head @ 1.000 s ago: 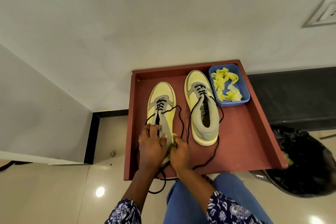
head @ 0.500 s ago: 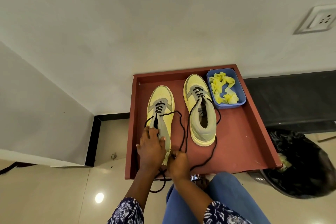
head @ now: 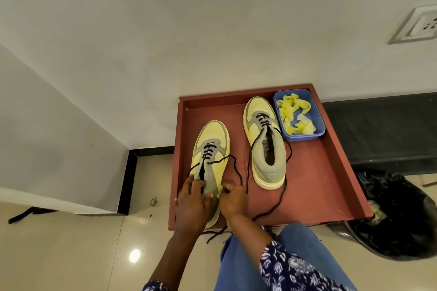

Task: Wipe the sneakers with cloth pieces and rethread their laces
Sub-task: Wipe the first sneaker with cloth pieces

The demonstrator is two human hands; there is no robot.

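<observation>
Two yellow-and-grey sneakers with loose black laces stand in a reddish-brown tray (head: 331, 172). My left hand (head: 192, 203) grips the heel end of the left sneaker (head: 211, 139), fingers over its collar and thumb on the tongue side. My right hand (head: 233, 199) is curled against that sneaker's right side near the heel and pinches a small yellow cloth piece (head: 220, 191), mostly hidden by the fingers. The right sneaker (head: 266, 149) stands untouched further back. Its lace (head: 279, 201) trails over the tray floor toward the front edge.
A blue container (head: 318, 131) with several yellow cloth pieces (head: 292, 113) sits in the tray's back right corner. A bin lined with a black bag (head: 399, 215) stands right of the tray. My blue-clad knee is just in front. A wall socket (head: 423, 26) is at the upper right.
The view has shifted, so the tray sits lower and to the right. My right hand has slid a little forward along the left sneaker's side; my left hand stays on its heel.
</observation>
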